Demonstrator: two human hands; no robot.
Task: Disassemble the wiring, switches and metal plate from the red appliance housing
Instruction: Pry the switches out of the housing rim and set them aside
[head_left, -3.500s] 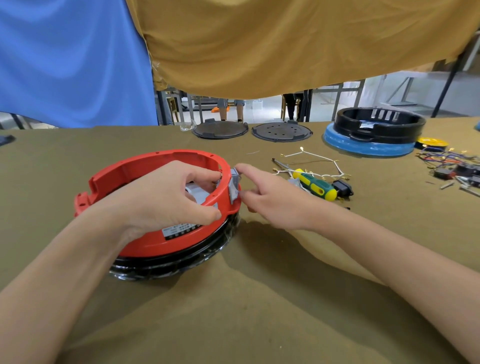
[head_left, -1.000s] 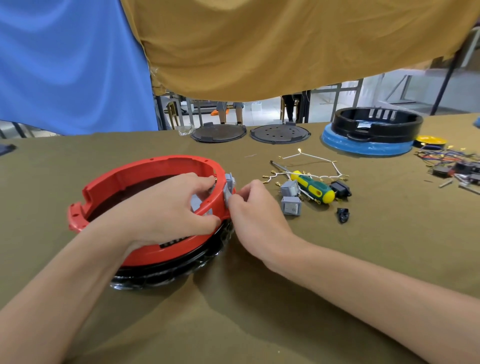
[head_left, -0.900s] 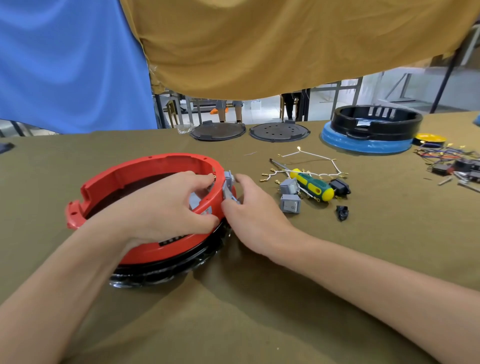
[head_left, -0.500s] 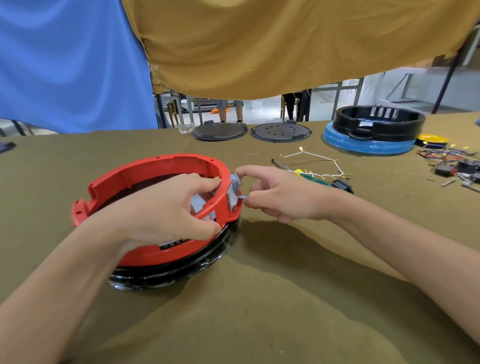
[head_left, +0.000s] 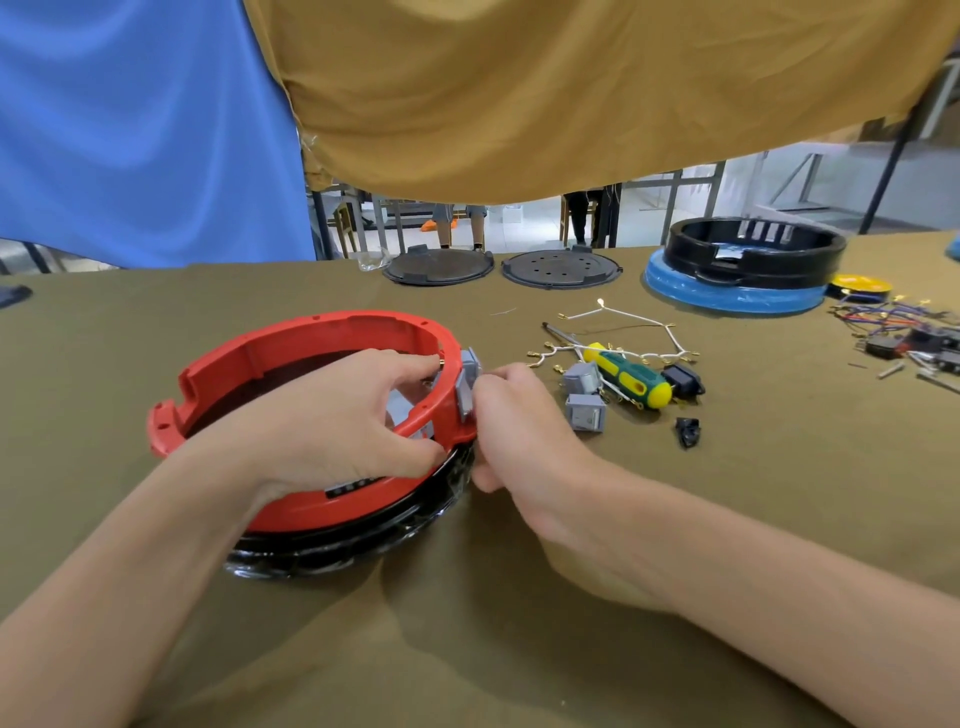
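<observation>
The red ring-shaped appliance housing sits on a black base on the olive table. A grey switch sticks out of its right wall. My left hand grips that wall, fingers inside the ring and thumb outside. My right hand is curled against the outside of the wall and pinches the grey switch. Two loose grey switches lie just right of my right hand, beside a white wire harness with brass terminals.
A green and yellow screwdriver and two small black parts lie right of the switches. Two dark round plates and a black housing on a blue base stand at the back. Coloured wires and parts lie far right.
My right hand has dropped and come in against the housing wall, curling onto the grey switch; half a second ago it was higher with the forefinger stretched out. The left hand keeps its grip.
</observation>
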